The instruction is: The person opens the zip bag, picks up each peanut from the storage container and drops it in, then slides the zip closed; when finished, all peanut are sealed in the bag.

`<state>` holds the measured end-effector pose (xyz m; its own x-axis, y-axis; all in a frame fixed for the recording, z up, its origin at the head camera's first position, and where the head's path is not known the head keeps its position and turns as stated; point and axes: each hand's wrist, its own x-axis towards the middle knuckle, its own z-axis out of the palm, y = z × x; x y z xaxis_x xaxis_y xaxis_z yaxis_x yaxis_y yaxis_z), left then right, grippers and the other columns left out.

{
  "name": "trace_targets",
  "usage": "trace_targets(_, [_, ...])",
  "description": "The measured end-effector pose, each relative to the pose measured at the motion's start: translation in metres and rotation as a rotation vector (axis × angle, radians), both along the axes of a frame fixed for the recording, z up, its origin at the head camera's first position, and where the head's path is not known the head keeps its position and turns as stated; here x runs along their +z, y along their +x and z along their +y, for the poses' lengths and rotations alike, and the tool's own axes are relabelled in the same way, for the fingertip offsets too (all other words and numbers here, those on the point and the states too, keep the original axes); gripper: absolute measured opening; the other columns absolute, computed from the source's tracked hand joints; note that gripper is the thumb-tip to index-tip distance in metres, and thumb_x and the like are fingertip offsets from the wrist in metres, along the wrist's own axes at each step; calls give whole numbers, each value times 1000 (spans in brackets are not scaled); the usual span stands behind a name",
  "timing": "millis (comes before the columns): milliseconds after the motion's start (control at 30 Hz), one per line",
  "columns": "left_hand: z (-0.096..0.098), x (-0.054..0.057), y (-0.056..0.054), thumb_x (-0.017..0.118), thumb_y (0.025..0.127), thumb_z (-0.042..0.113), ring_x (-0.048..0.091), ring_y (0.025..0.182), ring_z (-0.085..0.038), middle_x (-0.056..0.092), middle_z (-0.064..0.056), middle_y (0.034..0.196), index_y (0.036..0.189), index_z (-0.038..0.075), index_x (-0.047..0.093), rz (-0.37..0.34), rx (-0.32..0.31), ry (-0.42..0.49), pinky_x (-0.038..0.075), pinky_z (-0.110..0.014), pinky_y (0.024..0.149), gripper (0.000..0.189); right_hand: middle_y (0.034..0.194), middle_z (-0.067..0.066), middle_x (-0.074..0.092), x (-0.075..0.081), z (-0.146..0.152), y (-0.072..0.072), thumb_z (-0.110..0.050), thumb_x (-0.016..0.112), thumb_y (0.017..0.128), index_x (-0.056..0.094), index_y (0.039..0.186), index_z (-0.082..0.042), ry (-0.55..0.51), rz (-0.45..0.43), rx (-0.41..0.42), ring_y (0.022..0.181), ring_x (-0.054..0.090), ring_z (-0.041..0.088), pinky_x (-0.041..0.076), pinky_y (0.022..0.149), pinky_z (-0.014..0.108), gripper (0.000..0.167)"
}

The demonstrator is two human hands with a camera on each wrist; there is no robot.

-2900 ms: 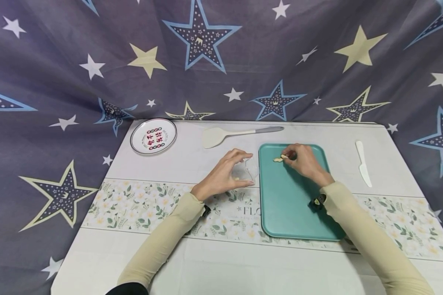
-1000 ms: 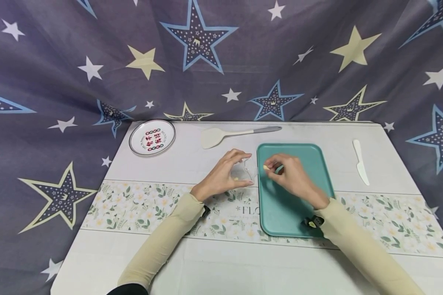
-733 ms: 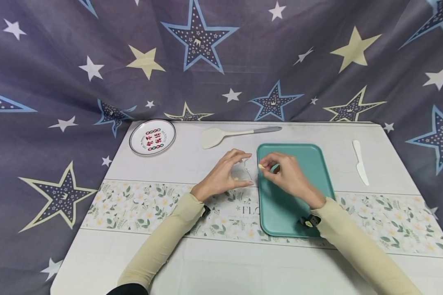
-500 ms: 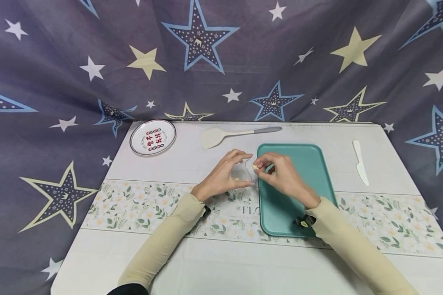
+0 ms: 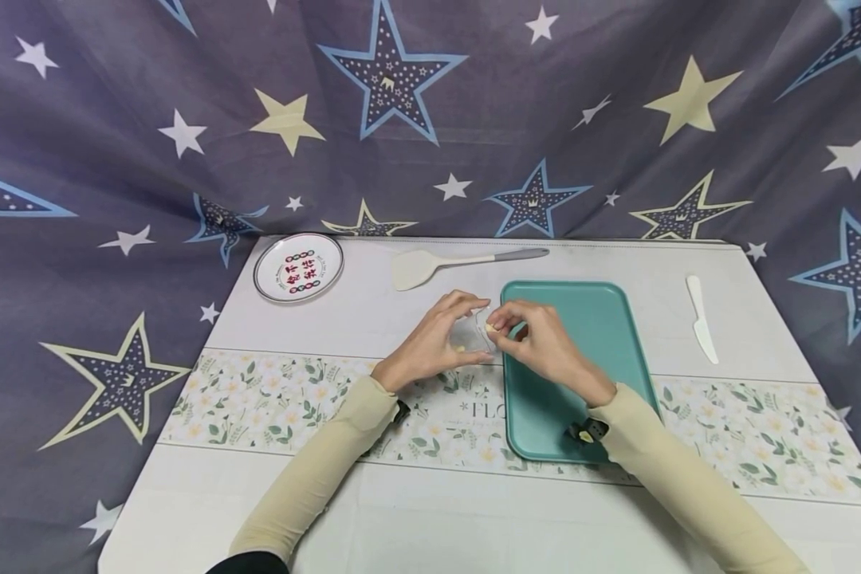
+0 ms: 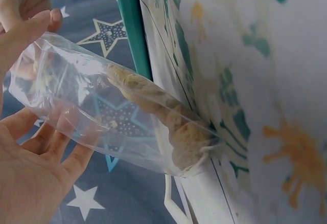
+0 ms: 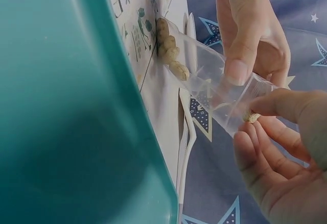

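A clear plastic bag (image 6: 71,91) stands on the cloth just left of the teal tray, its mouth upward. My left hand (image 5: 430,339) curls round its upper part, thumb on one side and fingers on the other. Several unshelled peanuts (image 7: 166,45) lie at the bottom of the bag. My right hand (image 5: 541,343) reaches over the tray's left edge and pinches one peanut (image 7: 251,116) between thumb and fingertips, right at the bag's mouth.
The teal tray (image 5: 545,414) lies beneath my right wrist. Behind are a white round plate (image 5: 265,279) at the left and a cream spatula (image 5: 412,269) with a grey handle. A white knife (image 5: 701,323) lies right of the tray. A starry curtain (image 5: 473,96) hangs behind the table.
My right hand has moved left from the upper part of the tray to the bag's mouth, carrying the peanut. The left hand and the bag have stayed in place.
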<state>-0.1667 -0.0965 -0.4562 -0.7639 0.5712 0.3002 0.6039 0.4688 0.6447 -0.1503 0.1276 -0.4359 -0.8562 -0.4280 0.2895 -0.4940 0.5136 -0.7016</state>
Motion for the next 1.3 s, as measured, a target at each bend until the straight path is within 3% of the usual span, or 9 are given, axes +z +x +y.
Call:
trace_targets(300, [0,1,0,93,79,32,57,129,-24,55,-5,144,149,11,56,0,4,-9,51,-37,112,82,97,9,77,-1,2,0,-8,78,92,76,105,-3,7,-1,-1,81,74,20,63,67,30,14])
trace_targets(667, [0,2,0,94,79,32,58,129,-24,56,-6,143,149,7,56,-2,2,-4,52,-35,111,83,99,7,77,1,12,0,-10,75,96,77,105,-8,14,9,-26,83,73,20,63,69,37,10])
trace_targets(1033, [1,0,0,94,79,32,60,127,-33,56,-6,139,150,7,55,-18,12,-12,52,-37,110,84,98,8,78,-2,32,-9,-10,75,96,78,104,-9,25,13,-70,84,74,22,63,70,35,9])
trace_targets(1300, [2,-1,1,94,78,32,61,123,-30,56,-6,137,150,8,56,-14,25,-21,53,-36,109,85,97,9,79,-12,50,-21,-9,75,95,78,105,-6,37,11,-111,83,74,22,61,69,27,10])
